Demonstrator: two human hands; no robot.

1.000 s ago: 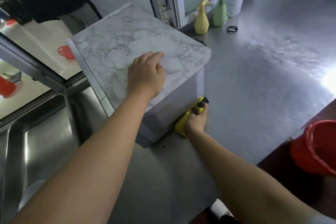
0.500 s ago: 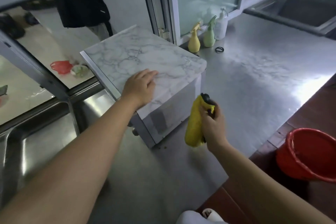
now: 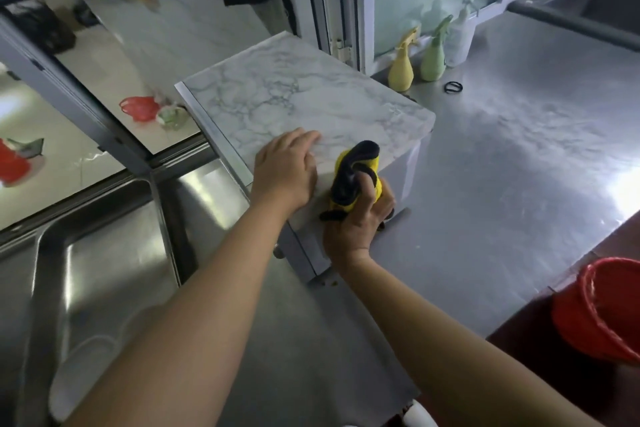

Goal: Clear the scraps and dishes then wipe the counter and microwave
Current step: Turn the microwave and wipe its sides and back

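A: Hidden parts first. The microwave (image 3: 304, 104) shows only its marble-patterned top and one grey side; its door face is out of sight, and the near corner is covered by both hands.

B: Grip?

A: Right hand (image 3: 360, 218) has its fingers curled round a bunched yellow and black cloth (image 3: 356, 177), held at the microwave's near right edge. Whether the cloth touches the top, I cannot tell. Left hand (image 3: 285, 170) lies flat on the top, fingers straight and together, just beside the cloth.

B: Cut off?

A: Red bucket (image 3: 602, 312) runs off the right border, beyond the counter's front edge. The sink (image 3: 90, 288) is clipped at the left border. A person in dark clothing behind the glass is only partly seen.

B: Open room?

A: The steel counter (image 3: 519, 184) lies bare right of the microwave as far as its front edge. At the back, a yellow spray bottle (image 3: 401, 69), a green spray bottle (image 3: 434, 59) and a pale bottle (image 3: 460, 35) stand against the window, with a black ring (image 3: 453, 87) near them. Small brown crumbs (image 3: 334, 283) sit at the microwave's foot.
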